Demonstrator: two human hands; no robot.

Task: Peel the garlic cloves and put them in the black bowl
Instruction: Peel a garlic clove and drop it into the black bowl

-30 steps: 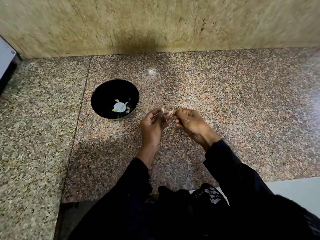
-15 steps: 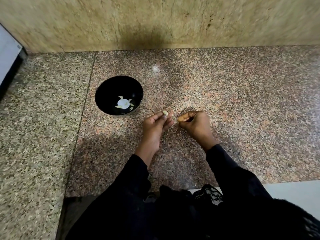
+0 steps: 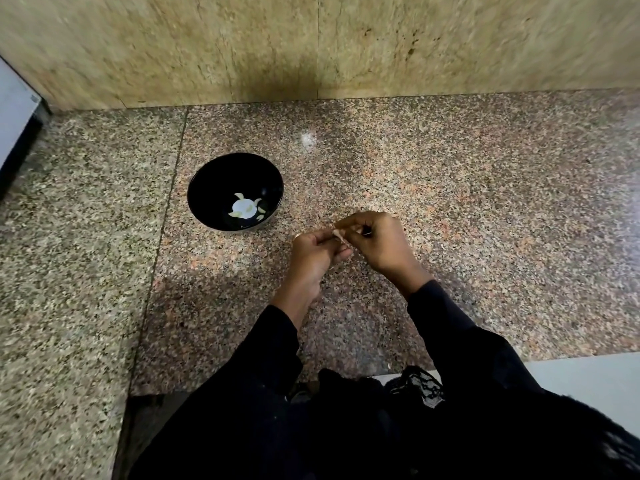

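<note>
Two hands, left hand (image 3: pixel 313 252) and right hand (image 3: pixel 375 237), fingers seemingly pinching one garlic clove (image 3: pixel 338 234), black bowl (image 3: pixel 214 174) nearby

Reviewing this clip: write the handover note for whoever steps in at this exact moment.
Left hand and right hand: both pinch one garlic clove between them, above the granite floor, mid-peel.
Black bowl: on the floor, ahead and left of the hands, holding a few pale garlic pieces.
Left: finish peeling this clove, then drop it in the bowl.

We read this as a kitchen: speckled granite counter (image 3: pixel 450 202), stone wall (image 3: pixel 311 46) directly behind the counter.
</note>
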